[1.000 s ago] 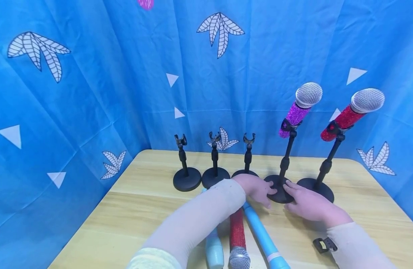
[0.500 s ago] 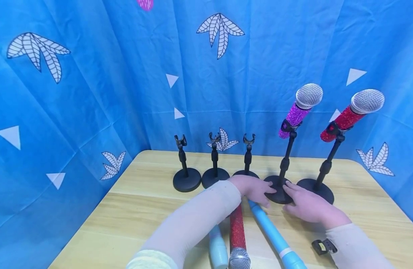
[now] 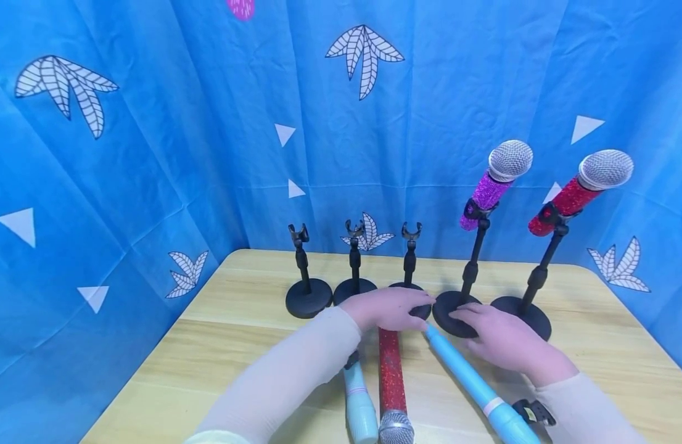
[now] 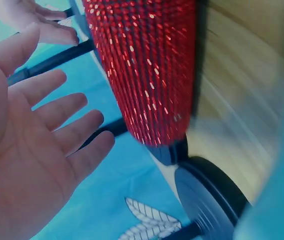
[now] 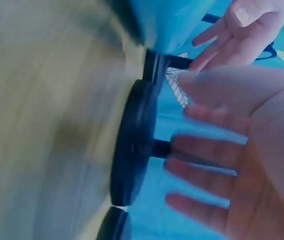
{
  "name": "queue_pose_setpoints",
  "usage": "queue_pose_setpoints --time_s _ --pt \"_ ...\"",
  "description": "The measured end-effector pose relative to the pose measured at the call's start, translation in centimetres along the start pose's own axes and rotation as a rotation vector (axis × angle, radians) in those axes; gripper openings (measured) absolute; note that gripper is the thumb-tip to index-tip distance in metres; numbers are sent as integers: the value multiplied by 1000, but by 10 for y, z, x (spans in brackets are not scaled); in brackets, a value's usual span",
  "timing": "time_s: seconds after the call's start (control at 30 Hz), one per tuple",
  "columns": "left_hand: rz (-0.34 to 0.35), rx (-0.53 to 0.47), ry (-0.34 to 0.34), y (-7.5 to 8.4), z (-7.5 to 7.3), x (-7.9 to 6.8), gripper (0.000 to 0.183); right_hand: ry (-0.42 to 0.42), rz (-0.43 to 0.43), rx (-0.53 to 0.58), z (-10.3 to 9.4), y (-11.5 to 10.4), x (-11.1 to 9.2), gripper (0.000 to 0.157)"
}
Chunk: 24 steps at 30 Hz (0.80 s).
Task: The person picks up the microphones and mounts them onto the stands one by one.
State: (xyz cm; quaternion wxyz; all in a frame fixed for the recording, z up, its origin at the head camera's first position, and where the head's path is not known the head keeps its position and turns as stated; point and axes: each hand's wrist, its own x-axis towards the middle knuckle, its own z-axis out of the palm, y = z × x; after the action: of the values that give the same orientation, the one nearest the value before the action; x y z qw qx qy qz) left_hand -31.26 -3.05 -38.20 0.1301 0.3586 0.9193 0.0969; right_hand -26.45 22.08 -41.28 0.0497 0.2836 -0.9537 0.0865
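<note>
The purple-microphone stand [image 3: 470, 270] has the right hand [image 3: 502, 339], fingers spread, low at its four o'clock; the left hand [image 3: 388, 308], fingers also spread, has moved off toward nine. I judge it ungripped, standing at my view's four o'clock.

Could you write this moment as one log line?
left hand: fingers extended, near middle stand | right hand: fingers extended, near taller stand bearing purple microphone | red microphone: lying on table
</note>
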Motion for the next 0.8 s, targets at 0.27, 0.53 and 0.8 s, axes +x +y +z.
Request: queue_pose_setpoints --time_s 0.27,0.53,0.8 --pt "-58 -92 147 -21 -6 -31 55 -21 -264 5 -1 -17 -5 61" --pt "-133 -153 250 -31 -12 -43 56 -105 -373 -14 6 -31 -8 63" --pt "-141 -219 280 -39 -13 -41 57 -162 -340 17 7 -42 -7 59"
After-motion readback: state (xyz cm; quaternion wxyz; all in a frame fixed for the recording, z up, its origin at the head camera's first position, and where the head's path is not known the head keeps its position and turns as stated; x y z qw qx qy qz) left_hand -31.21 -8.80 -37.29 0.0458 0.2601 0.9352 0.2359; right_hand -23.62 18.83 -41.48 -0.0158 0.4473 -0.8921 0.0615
